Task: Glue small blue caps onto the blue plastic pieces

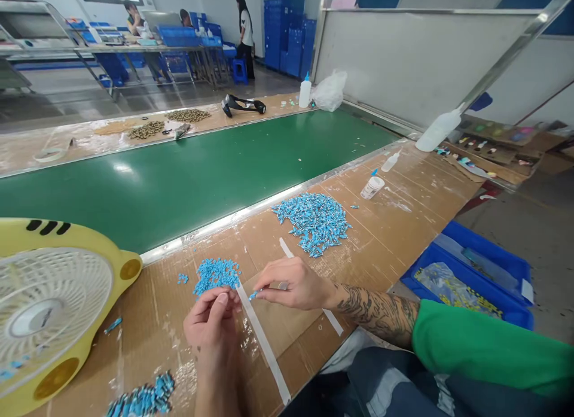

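Cardboard (381, 249) borders a green belt (233, 166), the right hand (293, 282) pinching a blue piece (252, 295), the left hand (213, 321) closed, contents unclear.

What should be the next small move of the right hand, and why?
Probably bring the small blue piece toward the bare left hand: the bare right hand pinches it close by, and a small gap separates the two.

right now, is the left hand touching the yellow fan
No, brown cardboard shows between the left hand and the yellow fan.
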Action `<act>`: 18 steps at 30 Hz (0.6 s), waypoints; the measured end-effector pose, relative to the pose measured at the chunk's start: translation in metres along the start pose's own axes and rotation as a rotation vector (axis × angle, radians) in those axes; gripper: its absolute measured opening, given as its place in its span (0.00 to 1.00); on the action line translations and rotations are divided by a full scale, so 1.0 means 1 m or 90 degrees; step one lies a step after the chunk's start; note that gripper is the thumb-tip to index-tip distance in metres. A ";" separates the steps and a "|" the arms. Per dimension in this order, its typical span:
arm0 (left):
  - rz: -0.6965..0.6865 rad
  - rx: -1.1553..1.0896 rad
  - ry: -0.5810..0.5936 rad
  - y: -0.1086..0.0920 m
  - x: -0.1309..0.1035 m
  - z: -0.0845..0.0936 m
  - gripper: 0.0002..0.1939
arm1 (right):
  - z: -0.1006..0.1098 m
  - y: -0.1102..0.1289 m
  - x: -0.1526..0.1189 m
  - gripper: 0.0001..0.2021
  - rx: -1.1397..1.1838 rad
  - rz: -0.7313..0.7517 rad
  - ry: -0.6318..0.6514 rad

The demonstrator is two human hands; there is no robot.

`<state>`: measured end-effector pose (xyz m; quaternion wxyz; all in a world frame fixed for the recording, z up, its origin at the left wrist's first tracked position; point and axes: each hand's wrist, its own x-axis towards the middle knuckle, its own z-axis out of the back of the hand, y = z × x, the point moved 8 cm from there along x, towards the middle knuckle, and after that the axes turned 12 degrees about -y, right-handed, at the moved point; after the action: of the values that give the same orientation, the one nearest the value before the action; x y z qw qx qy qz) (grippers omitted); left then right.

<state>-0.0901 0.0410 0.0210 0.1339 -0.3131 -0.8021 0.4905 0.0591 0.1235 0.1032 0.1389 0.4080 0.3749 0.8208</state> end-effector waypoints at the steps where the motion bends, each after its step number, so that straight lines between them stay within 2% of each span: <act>1: -0.011 0.026 -0.006 -0.001 -0.003 0.004 0.05 | -0.001 0.002 0.001 0.08 0.012 -0.009 -0.003; 4: -0.024 0.099 -0.030 -0.001 -0.014 0.018 0.07 | -0.002 0.003 0.003 0.08 0.051 -0.076 -0.017; 7: -0.018 0.200 -0.052 0.000 -0.026 0.032 0.10 | -0.008 -0.006 -0.001 0.09 0.127 -0.228 -0.028; 10: -0.025 0.266 -0.055 -0.002 -0.038 0.038 0.11 | -0.017 -0.012 -0.008 0.10 0.205 -0.352 -0.029; 18: -0.084 0.238 -0.029 -0.014 -0.059 0.026 0.09 | -0.027 -0.001 -0.019 0.08 0.266 -0.391 0.008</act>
<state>-0.0633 -0.0185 0.0259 0.2038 -0.2184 -0.7186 0.6280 0.0497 0.1002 0.0811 0.2901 0.2907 0.6399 0.6495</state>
